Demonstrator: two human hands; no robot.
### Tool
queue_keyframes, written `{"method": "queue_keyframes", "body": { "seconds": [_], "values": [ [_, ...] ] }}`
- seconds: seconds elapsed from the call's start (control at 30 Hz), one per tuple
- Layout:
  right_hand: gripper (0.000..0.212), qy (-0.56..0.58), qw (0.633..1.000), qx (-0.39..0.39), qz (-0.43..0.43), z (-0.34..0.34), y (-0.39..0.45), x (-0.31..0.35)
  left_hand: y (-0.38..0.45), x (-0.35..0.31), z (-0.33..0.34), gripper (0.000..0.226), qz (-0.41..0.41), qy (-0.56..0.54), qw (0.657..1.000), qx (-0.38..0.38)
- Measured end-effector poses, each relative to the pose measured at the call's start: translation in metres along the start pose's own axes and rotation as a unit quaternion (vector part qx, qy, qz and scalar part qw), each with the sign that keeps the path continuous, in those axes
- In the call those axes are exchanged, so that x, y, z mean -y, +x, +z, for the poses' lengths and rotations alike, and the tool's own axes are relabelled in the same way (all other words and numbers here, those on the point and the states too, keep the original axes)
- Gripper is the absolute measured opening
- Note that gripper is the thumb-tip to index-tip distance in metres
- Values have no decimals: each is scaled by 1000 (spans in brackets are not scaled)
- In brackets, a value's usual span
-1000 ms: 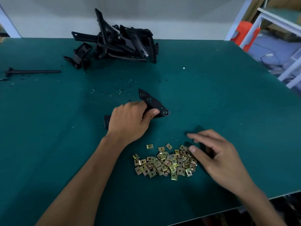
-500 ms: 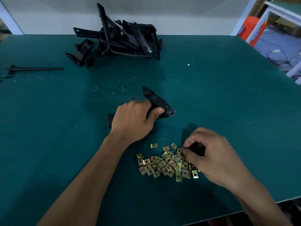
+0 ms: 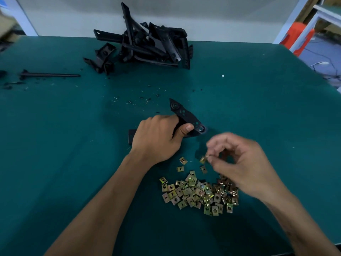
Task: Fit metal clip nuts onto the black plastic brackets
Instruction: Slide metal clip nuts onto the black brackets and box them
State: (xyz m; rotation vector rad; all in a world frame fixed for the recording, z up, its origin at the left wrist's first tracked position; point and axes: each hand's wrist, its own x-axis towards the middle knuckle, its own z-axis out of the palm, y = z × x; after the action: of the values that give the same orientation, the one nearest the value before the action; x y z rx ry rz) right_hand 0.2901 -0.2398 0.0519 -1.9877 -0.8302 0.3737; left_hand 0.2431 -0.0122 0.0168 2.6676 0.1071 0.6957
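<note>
Green mat (image 3: 258, 111) covers the whole table from what I can see. Just past my left fingers (image 3: 185, 129) there's a scatter of tiny shavings (image 3: 136, 101), some pale, some black. Way off to the left of those fingers lies a thin black rod (image 3: 51, 75), flat on the mat with dark crumbs near it. Beyond my right fingers (image 3: 215, 144), well apart, sits one small white speck (image 3: 222, 76). Far right, off the table: an orange stool (image 3: 295, 37), a white frame (image 3: 313, 21), and cables (image 3: 321, 62) on the floor.
</note>
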Motion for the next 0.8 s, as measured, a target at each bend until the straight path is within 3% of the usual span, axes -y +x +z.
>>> {"method": "queue_keyframes", "body": {
  "seconds": [0.23, 0.3, 0.37, 0.47, 0.53, 0.63, 0.8],
  "values": [
    [28, 193, 978, -84, 2, -17, 57, -5, 0, 2, 1, 49, -21, 8, 1000, -14],
    [26, 248, 968, -39, 13, -19, 70, -5, 0, 3, -1, 50, -36, 11, 999, -17],
    [16, 275, 959, 67, 21, -26, 78, -6, 1, 4, -1, 52, -49, 10, 999, -22],
    [14, 233, 946, 224, 23, -37, 88, -7, 2, 4, 0, 54, -65, 9, 997, -37],
    [20, 210, 935, 284, 33, -42, 96, -6, 2, 4, 0, 55, -71, 9, 997, -42],
    [24, 225, 920, 318, 40, -45, 103, -11, 2, 4, -1, 55, -73, 7, 996, -43],
    [27, 346, 890, 296, 13, -40, 94, -31, 2, 4, -1, 52, -68, 2, 996, -50]
  ]
}}
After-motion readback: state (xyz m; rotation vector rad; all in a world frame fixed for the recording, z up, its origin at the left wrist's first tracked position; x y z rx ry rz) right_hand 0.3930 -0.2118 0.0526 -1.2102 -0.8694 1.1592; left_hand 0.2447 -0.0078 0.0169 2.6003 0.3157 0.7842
